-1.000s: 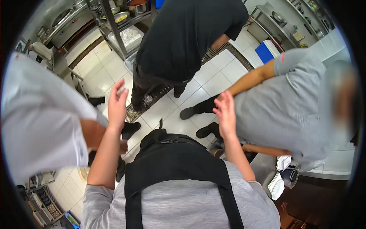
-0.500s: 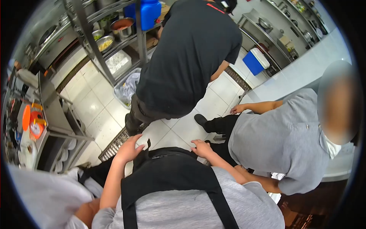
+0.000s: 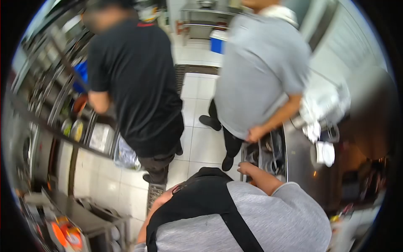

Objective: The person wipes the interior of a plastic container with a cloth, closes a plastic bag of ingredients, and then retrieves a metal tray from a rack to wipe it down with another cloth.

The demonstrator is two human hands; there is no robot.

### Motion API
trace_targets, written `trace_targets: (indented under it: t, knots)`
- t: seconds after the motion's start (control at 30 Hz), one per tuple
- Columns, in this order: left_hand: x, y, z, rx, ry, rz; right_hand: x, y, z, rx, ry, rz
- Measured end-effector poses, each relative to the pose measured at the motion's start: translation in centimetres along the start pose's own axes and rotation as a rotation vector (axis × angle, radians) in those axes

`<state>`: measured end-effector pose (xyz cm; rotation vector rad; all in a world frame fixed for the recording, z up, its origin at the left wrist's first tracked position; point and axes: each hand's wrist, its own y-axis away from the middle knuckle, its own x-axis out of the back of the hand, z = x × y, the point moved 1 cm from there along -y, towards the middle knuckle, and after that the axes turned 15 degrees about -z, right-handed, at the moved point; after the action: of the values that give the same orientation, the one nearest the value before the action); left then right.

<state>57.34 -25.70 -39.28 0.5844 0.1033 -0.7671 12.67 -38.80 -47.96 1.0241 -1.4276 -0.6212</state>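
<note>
My left hand (image 3: pixel 167 195) is low beside the left edge of my black apron (image 3: pixel 191 197), its fingers mostly hidden by the apron. My right hand (image 3: pixel 245 168) hangs to the right of the apron, near the lower end of a set of metal bins (image 3: pixel 266 153). It is small and blurred, and its finger shape is unclear. No object can be made out in either hand.
A person in black (image 3: pixel 138 88) stands ahead on the left by metal shelving (image 3: pixel 46 119). Another in grey (image 3: pixel 258 67) stands ahead on the right. A steel counter (image 3: pixel 300 168) bears white cloths. Tiled floor (image 3: pixel 199 145) lies between.
The view has swung right. Both my hands have lowered towards my sides. The person in grey now faces away, and the person in black appears farther left.
</note>
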Motion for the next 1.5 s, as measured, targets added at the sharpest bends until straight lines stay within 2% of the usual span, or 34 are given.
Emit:
trace_targets:
  t: [0.03,0.1,0.17,0.23,0.3,0.33,0.37,0.43,0.47,0.5,0.57,0.6,0.63,0.7,0.77,0.8,0.83,0.9,0.97,1.0,1.1,1.23,1.27,1.3,1.37,1.5]
  knots:
    - [1.0,-2.6,-1.3,0.085,-0.074,0.037,-2.4,1.4,-1.9,0.032,-0.145,0.078]
    - [2.5,-4.9,-2.4,0.166,-0.192,0.089,-3.9,3.4,-4.1,0.07,-0.279,0.004]
    - [3.6,-6.8,-2.1,0.203,-0.29,0.106,-7.5,1.5,-2.5,0.122,-0.368,0.061]
    - [4.2,-8.1,-1.7,0.216,-0.345,0.099,-9.7,1.9,-0.6,0.103,-0.524,0.279]
    - [4.8,-9.5,-1.1,0.221,-0.378,0.082,-8.8,6.5,1.1,0.007,-0.624,0.252]
    - [4.8,-10.1,-0.5,0.222,-0.385,0.078,-13.0,0.9,5.4,0.005,-0.249,-0.039]
    - [4.5,-10.6,0.4,0.223,-0.385,0.079,-17.4,-4.8,9.6,0.099,0.126,-0.274]
    - [3.8,-12.6,2.6,0.077,-0.251,0.174,-17.9,-0.3,10.9,-0.236,-0.275,-0.338]
    - [1.3,-13.5,5.7,-0.117,-0.098,0.285,-17.8,0.7,11.4,-0.348,-0.406,-0.349]
    - [1.5,-14.3,7.6,-0.118,-0.091,0.291,-17.9,1.0,12.1,-0.405,-0.462,-0.374]
    - [2.9,-15.9,10.8,0.072,-0.343,0.352,-17.4,0.5,13.7,-0.45,-0.513,-0.41]
    - [2.7,-16.8,12.4,-0.103,-0.38,0.468,-16.6,-0.2,14.7,-0.44,-0.517,-0.418]
    - [4.4,-17.8,12.1,-0.07,-0.459,0.528,-15.3,-1.2,15.8,-0.409,-0.508,-0.419]
    - [5.7,-17.9,13.8,-0.003,-0.894,0.55,-11.9,-3.9,17.6,-0.32,-0.482,-0.406]
    - [6.9,-17.6,11.9,0.019,-0.978,0.549,-6.8,-7.5,18.5,-0.186,-0.365,-0.36]
    - [6.6,-16.9,11.6,0.205,-0.912,0.517,-4.8,-11.5,19.9,0.051,-0.164,-0.149]
    - [6.3,-16.1,11.3,0.384,-0.84,0.476,3.1,-8.2,17.5,0.102,0.004,-0.17]
    - [8.0,-15.8,6.9,0.655,-0.791,0.195,14.5,-4.1,14.6,0.209,-0.224,0.068]
    - [8.5,-16.2,-0.6,0.802,-0.629,0.145,21.6,-4.9,13.7,0.378,-0.259,0.287]
    - [8.7,-16.2,-1.7,0.849,-0.546,0.163,25.2,-5.6,13.2,0.394,-0.236,0.271]
    - [10.6,-18.0,0.8,0.835,-0.362,0.302,33.5,-10.1,11.3,0.47,-0.264,0.267]
    - [18.6,-22.5,5.6,0.755,-0.302,0.389,40.5,-19.9,10.3,0.434,-0.245,0.289]
    - [21.4,-23.6,6.9,0.747,-0.317,0.376,40.9,-22.3,10.8,0.32,-0.189,0.181]
    - [24.6,-25.2,8.3,0.742,-0.329,0.356,42.2,-24.2,11.8,0.2,-0.133,0.08]
    - [31.3,-27.8,11.8,0.747,-0.408,0.304,43.6,-26.1,14.2,0.106,-0.118,0.023]
    - [45.6,-33.6,19.9,0.661,-0.738,0.099,44.7,-27.9,19.4,-0.028,-0.113,0.009]
